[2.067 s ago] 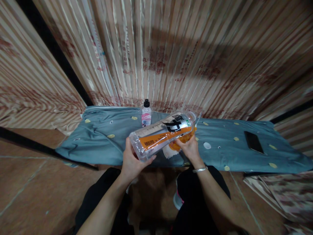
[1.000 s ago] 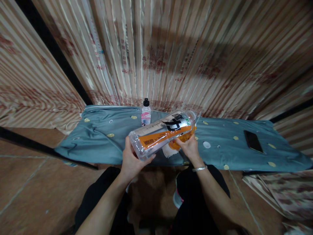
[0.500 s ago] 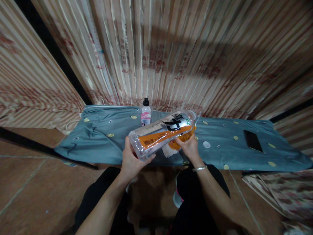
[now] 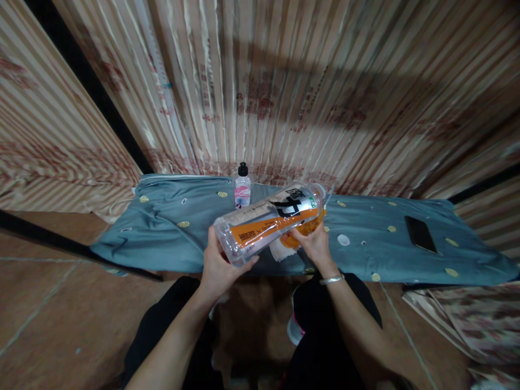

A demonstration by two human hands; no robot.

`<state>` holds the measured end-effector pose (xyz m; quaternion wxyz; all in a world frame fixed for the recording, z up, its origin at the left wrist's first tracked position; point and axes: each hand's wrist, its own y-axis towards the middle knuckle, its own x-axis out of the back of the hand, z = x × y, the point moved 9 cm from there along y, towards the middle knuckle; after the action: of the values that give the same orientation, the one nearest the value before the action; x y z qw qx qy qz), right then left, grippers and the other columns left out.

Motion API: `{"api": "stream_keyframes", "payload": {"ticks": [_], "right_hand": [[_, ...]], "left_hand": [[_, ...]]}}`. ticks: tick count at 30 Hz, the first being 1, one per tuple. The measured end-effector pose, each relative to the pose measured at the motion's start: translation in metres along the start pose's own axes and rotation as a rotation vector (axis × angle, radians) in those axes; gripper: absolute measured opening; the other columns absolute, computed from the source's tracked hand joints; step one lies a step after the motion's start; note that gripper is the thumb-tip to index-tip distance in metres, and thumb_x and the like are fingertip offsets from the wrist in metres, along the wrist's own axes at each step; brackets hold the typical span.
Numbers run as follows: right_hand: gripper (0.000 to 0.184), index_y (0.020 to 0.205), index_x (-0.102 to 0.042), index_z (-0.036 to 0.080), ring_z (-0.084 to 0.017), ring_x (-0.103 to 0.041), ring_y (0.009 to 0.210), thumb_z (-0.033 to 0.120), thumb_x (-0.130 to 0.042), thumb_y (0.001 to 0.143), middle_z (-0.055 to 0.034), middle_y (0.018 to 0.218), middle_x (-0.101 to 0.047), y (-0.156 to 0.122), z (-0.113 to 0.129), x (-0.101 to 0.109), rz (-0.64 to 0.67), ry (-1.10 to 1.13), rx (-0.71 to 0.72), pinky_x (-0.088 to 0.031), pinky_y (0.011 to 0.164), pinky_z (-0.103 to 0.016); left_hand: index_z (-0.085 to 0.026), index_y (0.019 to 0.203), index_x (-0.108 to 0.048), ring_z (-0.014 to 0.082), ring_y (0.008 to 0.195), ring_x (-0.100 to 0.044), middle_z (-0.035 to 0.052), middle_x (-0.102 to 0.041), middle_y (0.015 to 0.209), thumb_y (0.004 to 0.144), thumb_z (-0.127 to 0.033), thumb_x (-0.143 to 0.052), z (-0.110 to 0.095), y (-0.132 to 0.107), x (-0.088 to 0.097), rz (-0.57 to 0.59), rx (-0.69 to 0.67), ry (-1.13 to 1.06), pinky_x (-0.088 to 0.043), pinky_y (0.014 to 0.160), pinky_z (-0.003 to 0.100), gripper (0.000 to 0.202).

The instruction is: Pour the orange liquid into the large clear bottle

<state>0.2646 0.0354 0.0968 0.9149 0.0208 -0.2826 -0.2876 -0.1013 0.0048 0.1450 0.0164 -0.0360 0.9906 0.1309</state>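
Observation:
A big clear plastic bottle [image 4: 270, 219] with an orange, silver and black label lies tilted across my hands, its neck end up to the right. My left hand [image 4: 221, 265] grips its base, thumb along the near side. Under the neck end, my right hand [image 4: 313, 244] is closed on an orange see-through object [image 4: 300, 233], whose kind is mostly hidden by the bottle. A white crumpled piece, like tissue or cloth [image 4: 281, 251], shows beneath it. Behind the large bottle stands a small clear bottle [image 4: 242, 189] with a black cap and pink label.
The narrow surface has a blue-green patterned cloth [image 4: 162, 238] over it. A black phone [image 4: 420, 234] lies at its right. A pleated, printed curtain [image 4: 260, 97] hangs just behind, and dark metal poles [image 4: 89, 92] stand at both sides. A white round thing [image 4: 294, 330] shows between my legs.

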Motion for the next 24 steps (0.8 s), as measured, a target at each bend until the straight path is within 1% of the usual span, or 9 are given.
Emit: {"api": "stream_keyframes", "payload": {"ticks": [4,9,14,19,21,24], "right_hand": [[0.104,0.145,-0.074,0.024,-0.053,-0.092,0.127,0.083,-0.105,0.065,-0.0214,0.13,-0.096,0.0001,0.0007,-0.0004,-0.005,0.018,0.034,-0.076,0.113,-0.07],[0.112,0.147,-0.073,0.02,-0.055,-0.091,0.127,0.086,-0.103,0.063,-0.026,0.133,-0.095,-0.0003,-0.0002,-0.0017,-0.008,0.014,0.026,-0.075,0.113,-0.07],[0.112,0.146,-0.073,0.02,-0.055,-0.09,0.13,0.087,-0.104,0.062,-0.025,0.13,-0.094,-0.0002,-0.0002,-0.0013,-0.005,0.005,0.028,-0.075,0.114,-0.07],[0.114,0.149,-0.073,0.021,-0.055,-0.091,0.127,0.084,-0.108,0.061,-0.0235,0.13,-0.095,0.0011,-0.0038,-0.0009,-0.006,-0.005,0.015,-0.075,0.113,-0.071],[0.115,0.151,-0.073,0.021,-0.055,-0.091,0.128,0.084,-0.108,0.062,-0.0236,0.131,-0.095,0.0013,-0.0046,-0.0018,-0.003,-0.004,0.02,-0.075,0.113,-0.071],[0.116,0.153,-0.073,0.019,-0.056,-0.091,0.126,0.085,-0.106,0.064,-0.0251,0.13,-0.095,0.0011,-0.007,-0.0029,-0.007,-0.029,0.032,-0.075,0.112,-0.07]], "left_hand": [[-0.03,0.127,-0.068,0.0386,0.111,-0.1,0.005,-0.094,0.119,0.063,-0.063,-0.122,-0.0012,0.0004,-0.0005,-0.004,0.002,-0.012,-0.087,0.096,0.056,0.091],[-0.029,0.127,-0.067,0.0398,0.113,-0.099,0.0074,-0.094,0.12,0.061,-0.063,-0.123,-0.0005,0.0007,-0.0017,0.003,0.035,-0.022,-0.086,0.098,0.057,0.093],[-0.029,0.127,-0.066,0.036,0.113,-0.099,0.0045,-0.093,0.121,0.063,-0.063,-0.121,-0.0007,0.0005,-0.0015,0.003,0.022,-0.022,-0.086,0.101,0.054,0.091],[-0.029,0.131,-0.067,0.0397,0.118,-0.098,0.0084,-0.094,0.125,0.067,-0.065,-0.119,-0.0011,0.0007,-0.0021,0.025,0.01,0.017,-0.086,0.103,0.058,0.091],[-0.028,0.132,-0.066,0.0405,0.119,-0.098,0.0096,-0.094,0.125,0.066,-0.065,-0.119,-0.0013,0.0008,-0.0015,0.019,0.012,0.024,-0.086,0.103,0.057,0.092],[-0.028,0.129,-0.067,0.0398,0.118,-0.099,0.0088,-0.094,0.124,0.065,-0.062,-0.12,-0.0017,0.0007,-0.0012,0.012,0.011,0.011,-0.086,0.102,0.056,0.09]]}}
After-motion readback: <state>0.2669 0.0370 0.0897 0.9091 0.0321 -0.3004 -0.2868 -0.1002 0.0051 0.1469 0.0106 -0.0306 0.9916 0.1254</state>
